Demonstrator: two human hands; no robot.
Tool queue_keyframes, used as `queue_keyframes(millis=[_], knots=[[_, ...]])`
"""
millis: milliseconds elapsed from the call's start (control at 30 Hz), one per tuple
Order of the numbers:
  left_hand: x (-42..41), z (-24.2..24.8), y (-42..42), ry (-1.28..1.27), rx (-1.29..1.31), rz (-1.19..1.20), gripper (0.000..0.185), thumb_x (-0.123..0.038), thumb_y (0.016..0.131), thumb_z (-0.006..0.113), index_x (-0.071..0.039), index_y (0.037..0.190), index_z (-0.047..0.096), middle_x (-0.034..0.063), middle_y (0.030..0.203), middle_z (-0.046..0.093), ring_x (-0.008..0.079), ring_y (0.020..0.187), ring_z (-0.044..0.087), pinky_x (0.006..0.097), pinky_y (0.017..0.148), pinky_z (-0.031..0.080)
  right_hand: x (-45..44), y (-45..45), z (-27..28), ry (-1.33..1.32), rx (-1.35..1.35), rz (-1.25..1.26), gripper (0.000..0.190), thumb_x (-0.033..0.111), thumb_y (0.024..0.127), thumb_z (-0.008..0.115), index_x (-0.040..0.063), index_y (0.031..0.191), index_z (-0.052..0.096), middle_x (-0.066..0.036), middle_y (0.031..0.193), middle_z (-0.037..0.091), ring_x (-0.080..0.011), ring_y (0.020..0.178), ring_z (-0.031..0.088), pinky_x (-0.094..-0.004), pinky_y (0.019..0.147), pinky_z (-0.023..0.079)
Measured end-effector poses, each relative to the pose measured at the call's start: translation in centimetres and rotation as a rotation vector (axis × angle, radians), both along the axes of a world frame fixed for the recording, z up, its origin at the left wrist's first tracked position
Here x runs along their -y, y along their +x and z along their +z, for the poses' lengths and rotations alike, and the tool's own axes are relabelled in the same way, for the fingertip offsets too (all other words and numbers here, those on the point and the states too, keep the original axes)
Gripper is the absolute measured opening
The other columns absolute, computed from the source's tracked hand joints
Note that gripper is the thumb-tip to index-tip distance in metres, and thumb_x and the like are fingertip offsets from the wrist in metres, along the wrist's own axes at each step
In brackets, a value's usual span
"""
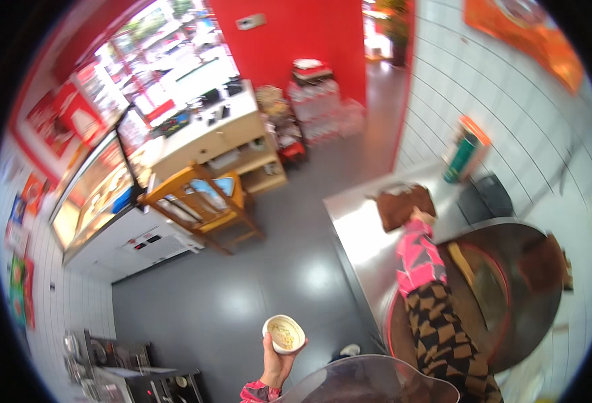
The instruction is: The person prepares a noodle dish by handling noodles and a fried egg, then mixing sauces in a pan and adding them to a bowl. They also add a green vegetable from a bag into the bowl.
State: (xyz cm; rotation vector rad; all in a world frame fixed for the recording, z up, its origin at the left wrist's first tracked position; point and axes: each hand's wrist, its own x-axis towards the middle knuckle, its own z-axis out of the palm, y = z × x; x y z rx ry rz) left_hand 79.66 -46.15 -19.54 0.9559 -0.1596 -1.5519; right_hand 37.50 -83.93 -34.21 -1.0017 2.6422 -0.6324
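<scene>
My left hand [275, 358] holds a small white bowl [284, 334] from below, with the thumb on its near side. Some pale yellowish bits lie in the bottom of the bowl. My right hand [423, 216] reaches out over the stainless-steel counter [349, 214] and touches the near edge of a brown cloth [401, 204]. Blur hides whether its fingers grip the cloth. Beneath my right forearm is a large round griddle [525, 322] with a red ring, and a long wooden-coloured tool [461, 262] lies across it. Another brown cloth [542, 262] rests near the griddle's far right side.
A green canister [460, 160] and a dark box [486, 199] stand by the tiled wall. Across the grey floor [225, 287] are a wooden chair [200, 201], a glass display case [99, 189] and a desk [215, 131]. Black equipment [160, 385] stands at lower left.
</scene>
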Motion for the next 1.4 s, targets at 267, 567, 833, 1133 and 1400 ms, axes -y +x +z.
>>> queue_keyframes(millis=[267, 567, 833, 1133, 1400], knots=[[4.0, 3.5, 0.7, -0.22, 0.041, -0.04, 0.061, -0.056, 0.087, 0.037, -0.014, 0.131, 0.036, 0.008, 0.129, 0.043, 0.0274, 0.117, 0.044, 0.0523, 0.093, 0.039, -7.0, 10.3, 8.2, -0.723, 0.519, 0.22, 0.044, 0.026, 0.078, 0.063, -0.01, 0.102, 0.055, -0.024, 0.099, 0.06, -0.0329, 0.093, 0.058, -0.0385, 0.081, 0.043], [5.6, 10.0, -5.1, -0.274, -0.141, -0.157, 0.059, -0.05, 0.09, 0.04, -0.011, 0.133, 0.029, 0.0074, 0.13, 0.041, 0.0252, 0.119, 0.042, 0.0452, 0.096, 0.039, -27.7, 24.3, 26.1, -0.882, 0.278, 1.4, 0.021, 0.007, 0.075, 0.058, 0.003, 0.095, 0.06, -0.009, 0.093, 0.06, -0.0206, 0.091, 0.057, -0.0318, 0.075, 0.045], [3.2, 11.7, -5.3, -0.362, 0.064, -0.209, 0.067, -0.049, 0.085, 0.05, -0.013, 0.135, 0.024, 0.0061, 0.131, 0.037, 0.0226, 0.121, 0.039, 0.0428, 0.097, 0.035, -30.8, 23.6, 29.4, -0.669, -0.495, 1.578, 0.012, 0.011, 0.07, 0.054, 0.004, 0.079, 0.059, -0.006, 0.087, 0.052, -0.0203, 0.083, 0.05, -0.0307, 0.07, 0.045], [2.3, 11.3, -7.2, -0.64, 0.577, -0.057, 0.071, -0.034, 0.074, 0.065, -0.006, 0.132, 0.033, 0.0092, 0.124, 0.043, 0.0198, 0.114, 0.043, 0.0308, 0.097, 0.034, -30.8, 22.3, 29.8, -0.153, 0.397, 1.597, 0.023, 0.013, 0.072, 0.054, -0.002, 0.087, 0.062, -0.019, 0.084, 0.064, -0.0312, 0.081, 0.061, -0.0348, 0.071, 0.049], [3.4, 9.6, -7.1, -0.538, 0.481, -0.223, 0.055, -0.021, 0.083, 0.055, -0.011, 0.132, 0.033, 0.0104, 0.121, 0.046, 0.0191, 0.111, 0.046, 0.0305, 0.094, 0.038, -31.4, 24.3, 24.7, -0.47, 1.452, 0.775, 0.014, 0.009, 0.08, 0.05, 0.0, 0.083, 0.06, -0.004, 0.078, 0.061, -0.0106, 0.074, 0.057, -0.0264, 0.065, 0.045]])
